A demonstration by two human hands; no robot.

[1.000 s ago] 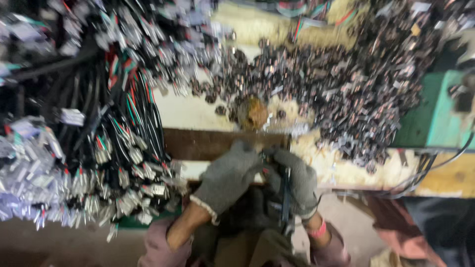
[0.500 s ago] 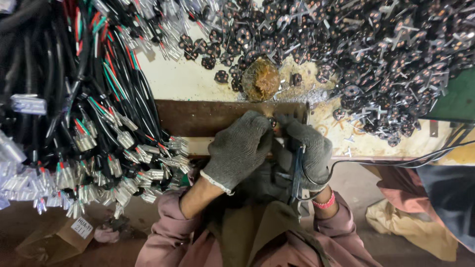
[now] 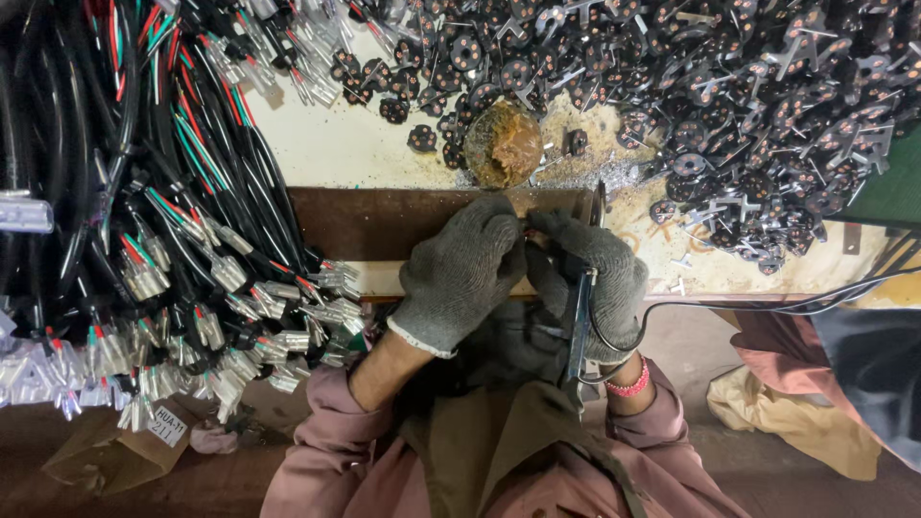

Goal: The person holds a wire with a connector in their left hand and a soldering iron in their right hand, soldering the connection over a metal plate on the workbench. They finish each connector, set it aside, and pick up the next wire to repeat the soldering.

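Observation:
Both my hands wear grey knit gloves and meet at the front edge of a cream worktop (image 3: 365, 149), over a dark brown wooden strip (image 3: 365, 221). My left hand (image 3: 460, 273) is closed, its fingertips pinching something small that I cannot make out. My right hand (image 3: 600, 278) grips a thin dark soldering-iron-like tool (image 3: 578, 317) whose black cord loops off to the right. A brown lumpy blob (image 3: 503, 144) sits on the worktop just beyond my fingers.
A big heap of small black round parts with metal pins (image 3: 729, 105) covers the upper right. Bundles of black cables with red, green and white wires and metal terminals (image 3: 182, 249) fill the left. A cardboard piece (image 3: 106, 456) lies at the lower left, crumpled cloth (image 3: 787, 412) at the right.
The view has shifted, so the worktop and my hands now sit a little lower and further right. My hands have stayed together at the wooden strip, still holding the tool.

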